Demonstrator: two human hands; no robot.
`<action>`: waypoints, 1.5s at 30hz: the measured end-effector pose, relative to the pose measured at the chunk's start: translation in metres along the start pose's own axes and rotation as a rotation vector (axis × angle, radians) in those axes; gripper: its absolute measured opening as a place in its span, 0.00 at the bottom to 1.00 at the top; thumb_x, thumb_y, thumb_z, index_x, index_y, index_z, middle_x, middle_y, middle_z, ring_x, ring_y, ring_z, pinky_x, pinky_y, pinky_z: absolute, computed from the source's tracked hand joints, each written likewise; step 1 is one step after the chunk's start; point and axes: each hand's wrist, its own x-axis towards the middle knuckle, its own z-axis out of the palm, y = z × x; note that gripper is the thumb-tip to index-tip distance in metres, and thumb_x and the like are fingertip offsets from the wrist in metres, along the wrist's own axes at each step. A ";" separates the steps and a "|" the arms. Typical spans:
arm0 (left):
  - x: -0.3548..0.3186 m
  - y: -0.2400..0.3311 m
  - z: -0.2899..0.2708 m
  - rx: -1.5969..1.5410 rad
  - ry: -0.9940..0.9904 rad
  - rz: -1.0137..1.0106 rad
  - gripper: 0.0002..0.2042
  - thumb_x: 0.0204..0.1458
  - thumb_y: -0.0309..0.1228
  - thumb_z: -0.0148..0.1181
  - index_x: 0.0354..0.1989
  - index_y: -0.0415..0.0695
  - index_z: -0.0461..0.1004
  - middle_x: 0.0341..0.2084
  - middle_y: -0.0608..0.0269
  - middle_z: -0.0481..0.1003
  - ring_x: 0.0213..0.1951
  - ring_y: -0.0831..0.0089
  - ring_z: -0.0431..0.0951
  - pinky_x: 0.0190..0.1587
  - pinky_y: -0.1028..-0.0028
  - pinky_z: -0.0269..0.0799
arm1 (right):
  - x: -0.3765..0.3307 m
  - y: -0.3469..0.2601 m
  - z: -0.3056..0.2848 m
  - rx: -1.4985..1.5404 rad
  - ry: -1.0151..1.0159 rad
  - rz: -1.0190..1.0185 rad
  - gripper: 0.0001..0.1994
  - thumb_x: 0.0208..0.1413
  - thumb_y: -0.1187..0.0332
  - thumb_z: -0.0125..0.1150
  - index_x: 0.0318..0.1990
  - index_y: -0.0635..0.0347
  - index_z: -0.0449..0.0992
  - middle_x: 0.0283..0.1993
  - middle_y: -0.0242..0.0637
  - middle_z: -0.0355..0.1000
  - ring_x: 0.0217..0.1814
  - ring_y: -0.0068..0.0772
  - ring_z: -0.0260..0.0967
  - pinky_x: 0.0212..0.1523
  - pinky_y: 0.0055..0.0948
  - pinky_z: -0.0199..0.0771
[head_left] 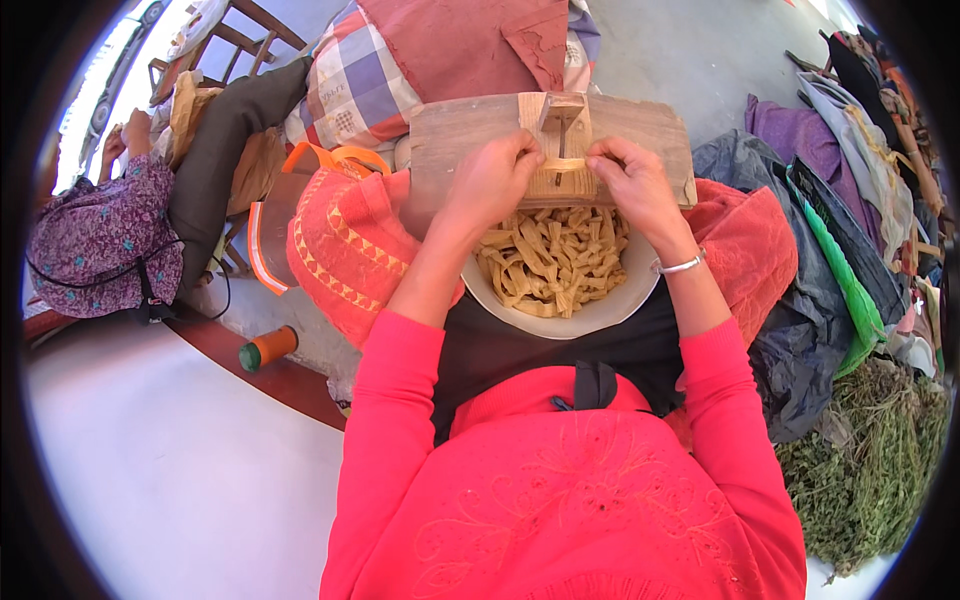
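Pinched at both ends, a flat yellowish strip [565,164] stretches level between my hands. My left hand [497,178] is closed on its left end, my right hand [632,180] on its right end. The strip lies just on the near side of a small wooden block with a dark metal piece [564,113], fixed on a wooden board [455,130]. I cannot tell whether the strip touches the block. Below my hands, a white bowl [585,325] rests at my lap, filled with many short, knotted-looking tan strips [550,262].
Red-orange towels [345,250] lie at both sides of the board. An orange-and-green spool [268,348] stands at left, near another person's patterned sleeve [110,235]. At right are dark plastic sheeting [790,300] and a heap of dried plants [875,450].
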 end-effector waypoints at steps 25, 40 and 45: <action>-0.062 0.045 0.030 -1.073 -0.292 -0.173 0.15 0.62 0.40 0.48 0.37 0.40 0.75 0.15 0.72 0.65 0.16 0.87 0.56 0.19 0.83 0.50 | -0.084 -0.054 0.000 1.089 -0.269 0.157 0.11 0.62 0.68 0.52 0.46 0.64 0.77 0.17 0.27 0.64 0.19 0.16 0.61 0.22 0.20 0.65; -0.089 0.034 0.048 0.315 0.067 0.319 0.07 0.49 0.23 0.56 0.37 0.43 0.73 0.23 0.65 0.72 0.24 0.69 0.71 0.27 0.70 0.67 | -0.092 -0.004 0.006 -0.340 -0.009 -0.131 0.07 0.55 0.64 0.58 0.37 0.54 0.79 0.28 0.35 0.73 0.30 0.34 0.71 0.32 0.32 0.69; -0.105 0.030 0.065 0.153 0.171 0.381 0.12 0.48 0.23 0.56 0.43 0.40 0.73 0.33 0.59 0.74 0.35 0.58 0.74 0.36 0.64 0.70 | -0.113 0.021 0.026 0.946 -0.304 0.545 0.13 0.62 0.60 0.54 0.41 0.60 0.77 0.41 0.28 0.73 0.43 0.21 0.69 0.46 0.26 0.69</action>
